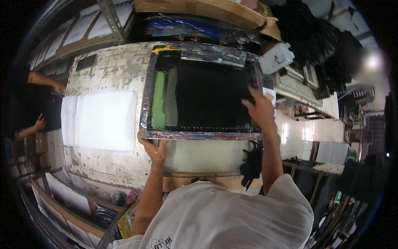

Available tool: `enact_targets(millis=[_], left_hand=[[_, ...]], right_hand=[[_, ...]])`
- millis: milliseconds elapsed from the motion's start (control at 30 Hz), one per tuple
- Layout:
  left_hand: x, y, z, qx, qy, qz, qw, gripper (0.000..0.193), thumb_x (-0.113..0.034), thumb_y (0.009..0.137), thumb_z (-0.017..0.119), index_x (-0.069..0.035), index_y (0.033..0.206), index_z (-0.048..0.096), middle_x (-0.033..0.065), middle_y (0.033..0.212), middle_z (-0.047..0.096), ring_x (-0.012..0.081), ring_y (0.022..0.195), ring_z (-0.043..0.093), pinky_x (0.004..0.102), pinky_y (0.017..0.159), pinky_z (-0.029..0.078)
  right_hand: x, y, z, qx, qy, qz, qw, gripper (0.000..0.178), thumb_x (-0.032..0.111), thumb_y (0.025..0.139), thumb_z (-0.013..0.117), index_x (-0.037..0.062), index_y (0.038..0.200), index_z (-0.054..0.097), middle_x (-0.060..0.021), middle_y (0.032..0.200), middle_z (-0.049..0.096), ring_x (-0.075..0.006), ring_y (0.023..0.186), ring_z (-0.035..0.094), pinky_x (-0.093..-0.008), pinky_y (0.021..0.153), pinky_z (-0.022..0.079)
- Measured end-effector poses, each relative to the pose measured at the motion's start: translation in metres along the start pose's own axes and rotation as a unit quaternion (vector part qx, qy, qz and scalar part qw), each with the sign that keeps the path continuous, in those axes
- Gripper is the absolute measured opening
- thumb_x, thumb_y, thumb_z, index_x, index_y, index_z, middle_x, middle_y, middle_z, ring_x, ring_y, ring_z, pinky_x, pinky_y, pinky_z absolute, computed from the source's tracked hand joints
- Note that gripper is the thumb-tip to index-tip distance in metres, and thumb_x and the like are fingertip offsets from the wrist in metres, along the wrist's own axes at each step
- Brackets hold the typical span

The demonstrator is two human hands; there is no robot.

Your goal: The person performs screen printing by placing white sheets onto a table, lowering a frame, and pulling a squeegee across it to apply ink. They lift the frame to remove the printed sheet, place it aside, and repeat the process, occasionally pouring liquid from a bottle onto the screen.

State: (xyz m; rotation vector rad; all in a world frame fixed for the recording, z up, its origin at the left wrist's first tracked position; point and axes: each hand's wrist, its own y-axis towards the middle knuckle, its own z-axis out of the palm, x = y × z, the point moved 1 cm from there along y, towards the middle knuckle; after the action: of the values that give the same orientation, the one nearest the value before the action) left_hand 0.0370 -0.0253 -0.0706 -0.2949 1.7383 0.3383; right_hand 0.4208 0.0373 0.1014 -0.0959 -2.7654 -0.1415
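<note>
In front of me lies a screen printing frame (199,135) with paint-stained edges and a dark mesh. A green strip (159,99) runs down its left side, and tape (213,56) covers part of the far edge. My left hand (154,150) grips the frame's near left corner, with some fingers hidden beneath it. Over the right part of the mesh, my right hand (262,108) has its thumb and index finger stretched apart and holds nothing. Whether its fingertips touch the mesh I cannot tell.
White sheets (105,120) lie on the stained table (120,74) at left, where another person's hand (59,86) rests at the edge. A black cloth (251,162) hangs near my right forearm. Shelves (99,37) stand far left; a cardboard box (203,9) lies behind the frame.
</note>
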Motion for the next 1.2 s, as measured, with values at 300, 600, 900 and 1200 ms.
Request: enact_targets(millis=[300, 600, 900, 1200], left_hand=[[0.002, -0.001, -0.006, 0.015, -0.006, -0.014, 1.000, 0.122, -0.038, 0.065, 0.090, 0.003, 0.151, 0.012, 0.0200, 0.137, 0.045, 0.0310, 0.121, 0.050, 0.0403, 0.106, 0.040], [0.007, 0.001, -0.004, -0.004, 0.023, -0.010, 1.000, 0.136, -0.069, 0.058, 0.086, 0.007, 0.147, 0.019, 0.0207, 0.132, 0.048, 0.0324, 0.121, 0.051, 0.0417, 0.107, 0.039], [-0.001, 0.004, -0.004, 0.008, 0.013, -0.017, 1.000, 0.132, -0.060, 0.059, 0.090, 0.008, 0.147, 0.019, 0.0218, 0.131, 0.049, 0.0333, 0.120, 0.051, 0.0413, 0.107, 0.040], [0.004, 0.001, -0.006, 0.007, 0.004, -0.013, 1.000, 0.130, -0.056, 0.059, 0.092, 0.008, 0.146, 0.019, 0.0208, 0.130, 0.050, 0.0320, 0.119, 0.052, 0.0412, 0.106, 0.040]], right_hand=[[0.016, 0.228, 0.120, 0.049, -0.151, -0.161, 0.974, 0.093, 0.033, 0.085, 0.077, 0.0180, 0.159, 0.024, -0.0196, 0.147, 0.045, -0.0374, 0.133, 0.042, -0.0528, 0.105, 0.034], [0.048, 0.144, 0.088, 0.026, -0.099, -0.191, 0.976, 0.104, 0.035, 0.073, 0.084, 0.0224, 0.159, 0.027, -0.0209, 0.128, 0.052, -0.0352, 0.119, 0.049, -0.0474, 0.093, 0.034], [0.093, -0.013, 0.082, 0.136, -0.011, -0.196, 0.971, 0.092, 0.025, 0.073, 0.082, 0.0216, 0.154, 0.039, -0.0165, 0.112, 0.052, -0.0312, 0.105, 0.047, -0.0461, 0.089, 0.033], [0.043, 0.164, 0.128, -0.050, -0.074, -0.178, 0.980, 0.084, 0.020, 0.072, 0.082, 0.0206, 0.148, 0.047, -0.0169, 0.124, 0.053, -0.0331, 0.120, 0.047, -0.0483, 0.093, 0.031]])
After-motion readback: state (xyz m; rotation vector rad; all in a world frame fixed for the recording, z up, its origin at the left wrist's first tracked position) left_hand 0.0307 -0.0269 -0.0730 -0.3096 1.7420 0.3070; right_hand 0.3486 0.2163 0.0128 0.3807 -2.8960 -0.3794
